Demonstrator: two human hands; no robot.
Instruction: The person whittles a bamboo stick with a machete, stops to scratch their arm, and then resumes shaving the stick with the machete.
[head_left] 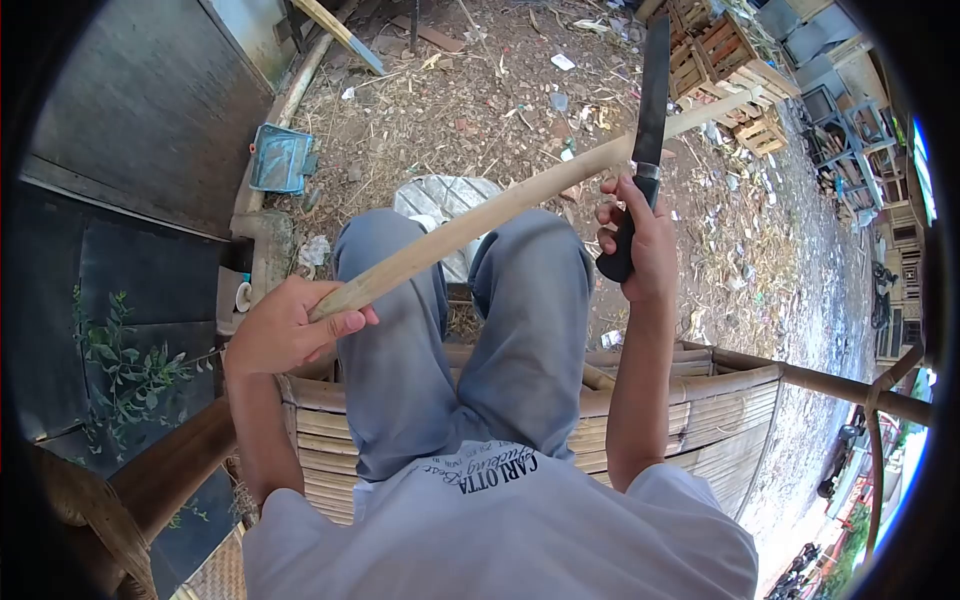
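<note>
A long pale wooden stick (470,228) runs slantwise across my knees, from lower left to upper right. My left hand (295,328) is closed round its near end, thumb along the underside. In my right hand (645,230) is a large knife (652,100) with a dark blade and black handle, held with the blade pointing up and away from me. The blade crosses the stick in this view, with the stick's far end reaching past it. My right fingers wrap loosely round the handle.
I sit on a bamboo bench (680,425). A white slatted piece (455,190) lies in front of my knees. A blue plastic basket (283,160) stands left, by a dark wall. Wooden crates (715,55) are stacked at upper right. Litter and chips cover the ground. A leafy plant (130,370) grows at left.
</note>
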